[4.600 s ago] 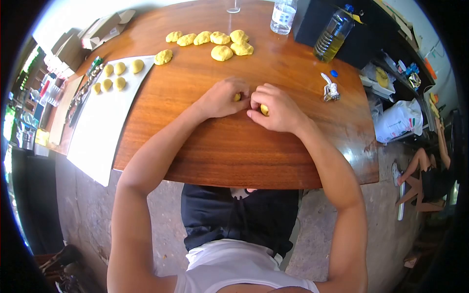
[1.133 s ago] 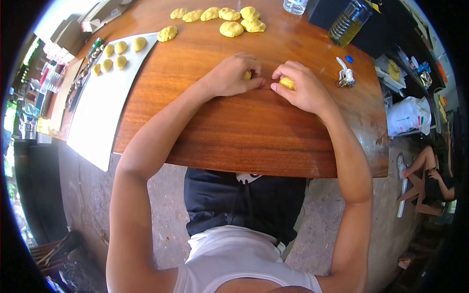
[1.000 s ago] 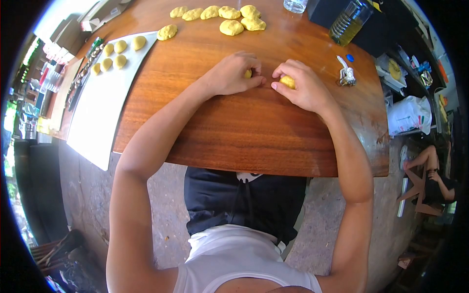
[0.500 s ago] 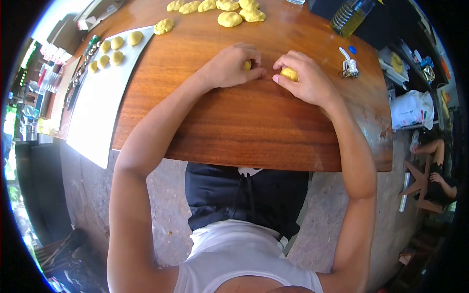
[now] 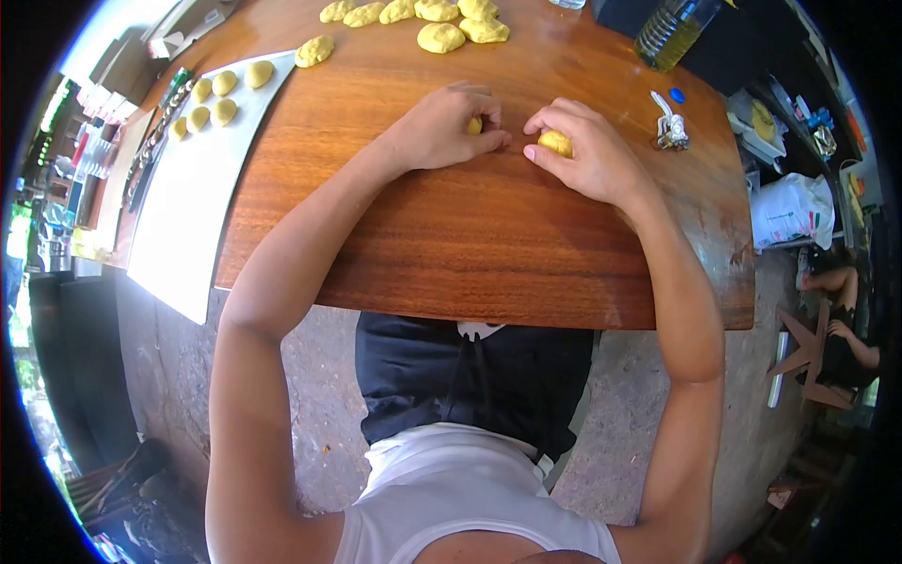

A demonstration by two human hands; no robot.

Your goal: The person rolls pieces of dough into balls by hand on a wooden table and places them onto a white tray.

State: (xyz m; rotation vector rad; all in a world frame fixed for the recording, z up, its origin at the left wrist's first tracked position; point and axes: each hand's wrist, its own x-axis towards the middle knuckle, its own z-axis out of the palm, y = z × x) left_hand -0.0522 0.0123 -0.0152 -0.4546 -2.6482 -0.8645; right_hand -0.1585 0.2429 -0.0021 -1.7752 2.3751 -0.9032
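Note:
Near the middle of the wooden table, my left hand curls around a yellow dough ball, of which only a sliver shows between the fingers. Just to its right, my right hand is cupped over a second dough ball, visible between thumb and fingers. Both hands rest at the tabletop, a small gap between them. Several unshaped dough pieces lie at the far side of the table. On a white tray to the left, several smooth dough balls sit at the far end.
A bottle of yellowish liquid stands at the back right. Closer in are a blue cap and a white cord bundle. A white sack is beyond the table's right edge, and another person sits at the far right.
My hands and the dough balls stay in nearly the same place. The seated person at the far right has shifted slightly.

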